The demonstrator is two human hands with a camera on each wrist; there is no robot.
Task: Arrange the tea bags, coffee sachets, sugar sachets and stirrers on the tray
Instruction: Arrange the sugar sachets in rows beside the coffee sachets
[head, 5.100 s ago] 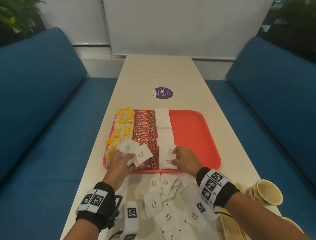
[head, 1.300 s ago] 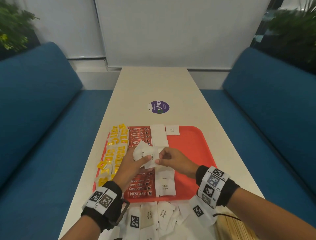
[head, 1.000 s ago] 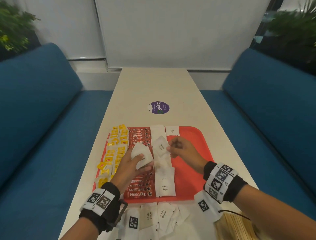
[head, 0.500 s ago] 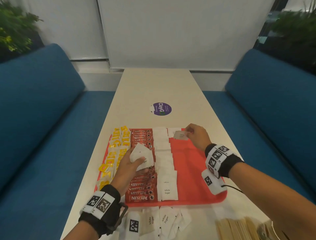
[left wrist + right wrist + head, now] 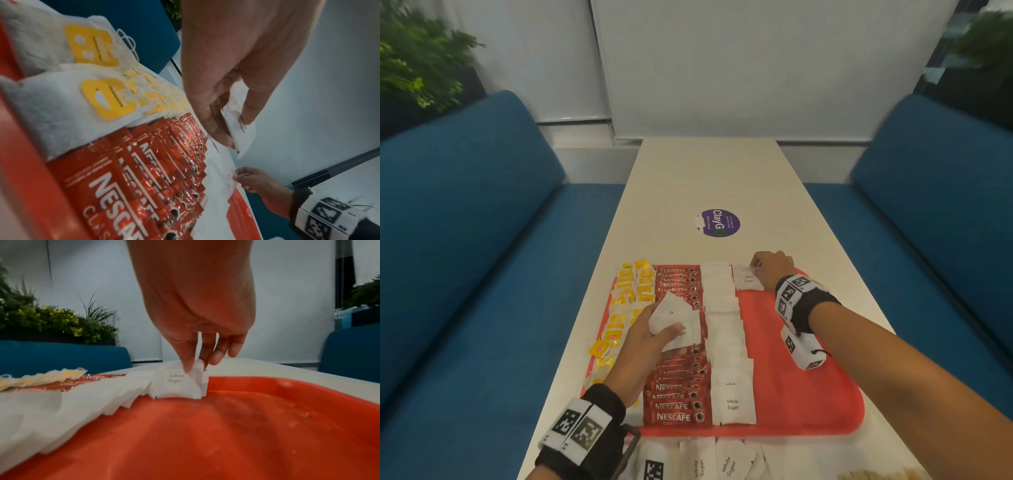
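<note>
On the red tray (image 5: 808, 387) lie columns of yellow-tagged tea bags (image 5: 627, 301), red Nescafe coffee sachets (image 5: 678, 397) and white sugar sachets (image 5: 726, 329). My left hand (image 5: 650, 339) hovers over the coffee column and grips a small bunch of sugar sachets (image 5: 674, 318) (image 5: 240, 128). My right hand (image 5: 770, 269) is at the tray's far edge, pinching one sugar sachet (image 5: 748, 278) (image 5: 176, 382) by its corner at the head of a second sugar column. Stirrers (image 5: 876, 475) show at the bottom right edge.
Loose sugar sachets (image 5: 722, 459) lie on the white table (image 5: 709, 178) in front of the tray. A purple round sticker (image 5: 717, 222) sits beyond the tray. Blue benches (image 5: 465, 240) flank the table on both sides. The tray's right half (image 5: 226, 434) is bare.
My right hand took one sugar sachet from the bunch in my left hand and carried it to the tray's far edge. My left hand stayed over the coffee column with the rest.
</note>
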